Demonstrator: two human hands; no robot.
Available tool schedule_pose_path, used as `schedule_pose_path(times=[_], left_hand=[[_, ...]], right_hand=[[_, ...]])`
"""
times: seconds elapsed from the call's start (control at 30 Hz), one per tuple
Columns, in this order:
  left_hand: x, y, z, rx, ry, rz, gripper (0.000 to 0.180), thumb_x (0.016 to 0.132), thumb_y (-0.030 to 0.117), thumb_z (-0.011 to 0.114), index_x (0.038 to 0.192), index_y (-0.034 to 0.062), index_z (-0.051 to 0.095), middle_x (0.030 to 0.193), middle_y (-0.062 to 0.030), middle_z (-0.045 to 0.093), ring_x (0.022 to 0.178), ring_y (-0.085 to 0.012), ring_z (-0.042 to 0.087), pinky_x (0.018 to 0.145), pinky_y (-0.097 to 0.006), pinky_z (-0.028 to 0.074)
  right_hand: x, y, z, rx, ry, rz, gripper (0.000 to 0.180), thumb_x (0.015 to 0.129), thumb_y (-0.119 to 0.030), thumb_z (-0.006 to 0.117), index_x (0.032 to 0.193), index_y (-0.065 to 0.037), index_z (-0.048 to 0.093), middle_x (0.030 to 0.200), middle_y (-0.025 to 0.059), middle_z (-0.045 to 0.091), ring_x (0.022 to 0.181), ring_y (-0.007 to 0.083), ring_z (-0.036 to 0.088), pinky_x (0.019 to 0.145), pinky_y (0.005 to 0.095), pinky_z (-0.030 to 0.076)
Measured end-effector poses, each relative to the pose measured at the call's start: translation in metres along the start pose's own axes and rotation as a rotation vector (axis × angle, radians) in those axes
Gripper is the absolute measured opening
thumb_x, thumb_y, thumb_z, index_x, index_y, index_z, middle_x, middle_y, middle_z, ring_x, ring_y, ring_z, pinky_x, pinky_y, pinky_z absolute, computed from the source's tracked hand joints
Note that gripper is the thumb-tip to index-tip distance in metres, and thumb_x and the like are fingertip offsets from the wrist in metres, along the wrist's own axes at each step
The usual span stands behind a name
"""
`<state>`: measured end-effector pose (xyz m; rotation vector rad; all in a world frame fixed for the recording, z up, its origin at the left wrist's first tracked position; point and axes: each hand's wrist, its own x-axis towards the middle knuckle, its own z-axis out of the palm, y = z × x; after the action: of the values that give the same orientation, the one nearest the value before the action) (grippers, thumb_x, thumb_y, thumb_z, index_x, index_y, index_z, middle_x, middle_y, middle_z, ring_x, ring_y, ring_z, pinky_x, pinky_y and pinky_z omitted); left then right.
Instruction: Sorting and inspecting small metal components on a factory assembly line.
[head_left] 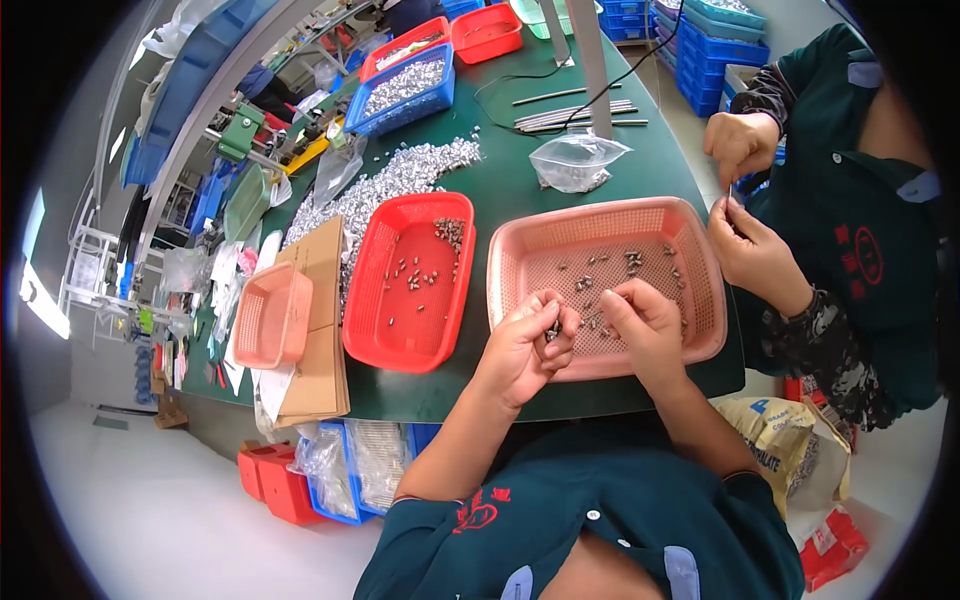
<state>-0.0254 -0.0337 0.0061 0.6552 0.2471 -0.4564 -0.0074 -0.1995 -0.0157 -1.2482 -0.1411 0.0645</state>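
At frame centre, the left hand (528,340) pinches small metal parts (552,330) between curled fingers above the pink basket (610,222); the right hand (640,322) fingers, closed narrow, touch parts just beside.

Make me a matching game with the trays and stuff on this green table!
Things:
1. pink tray
2. red tray
3. blue tray
4. clear bag

Places or states:
A. heaped full of small metal parts, at the far end of the table
B. lying beyond the pink tray, beside a metal post
C. under both hands, with a few small parts inside
D. left of the pink tray, with a few parts scattered inside

Pairs: 1-C, 2-D, 3-A, 4-B

The left hand pinches small parts; the right hand picks beside it.
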Motion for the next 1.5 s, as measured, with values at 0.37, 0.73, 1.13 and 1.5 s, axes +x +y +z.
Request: schedule_pose_path(times=[0.37,0.73,1.13,1.5], left_hand=[[0.002,-0.008,-0.002,-0.054,-0.044,-0.036,0.013,0.092,0.015,0.051,0.098,0.0053,0.057,0.083,-0.0054,0.056,0.053,-0.0057,0.04,0.043,-0.017,0.031],[0.0,-0.009,-0.002,0.024,-0.075,0.053,0.009,0.091,0.012,0.052,0.098,0.0064,0.053,0.08,-0.0065,0.057,0.053,-0.0062,0.04,0.046,-0.018,0.032],[-0.007,-0.009,0.005,0.35,-0.011,0.122,0.008,0.09,0.012,0.053,0.094,0.0042,0.052,0.077,-0.0066,0.054,0.049,-0.0045,0.034,0.042,-0.017,0.025],[-0.007,-0.011,0.016,0.281,0.048,0.132,0.009,0.09,0.012,0.053,0.093,0.0038,0.051,0.072,-0.005,0.054,0.047,-0.0043,0.035,0.041,-0.017,0.026]], right_hand=[[0.003,-0.005,0.006,-0.194,0.004,-0.241,0.008,0.084,-0.005,0.061,0.078,0.001,0.059,0.07,0.0017,0.048,0.065,0.0081,0.045,0.057,0.0221,0.037],[0.004,-0.001,0.008,-0.202,0.018,-0.256,0.008,0.084,-0.005,0.061,0.078,0.001,0.059,0.07,0.0016,0.049,0.063,0.0071,0.045,0.055,0.0215,0.036],[0.008,-0.023,0.002,-0.5,-0.123,-0.325,0.013,0.078,-0.009,0.064,0.072,0.0,0.058,0.063,0.007,0.053,0.055,0.0151,0.05,0.05,0.0276,0.038],[-0.002,-0.005,0.008,-0.084,0.049,-0.056,0.011,0.081,-0.006,0.062,0.073,0.0,0.058,0.061,0.0048,0.049,0.055,0.0102,0.045,0.05,0.0242,0.035]])
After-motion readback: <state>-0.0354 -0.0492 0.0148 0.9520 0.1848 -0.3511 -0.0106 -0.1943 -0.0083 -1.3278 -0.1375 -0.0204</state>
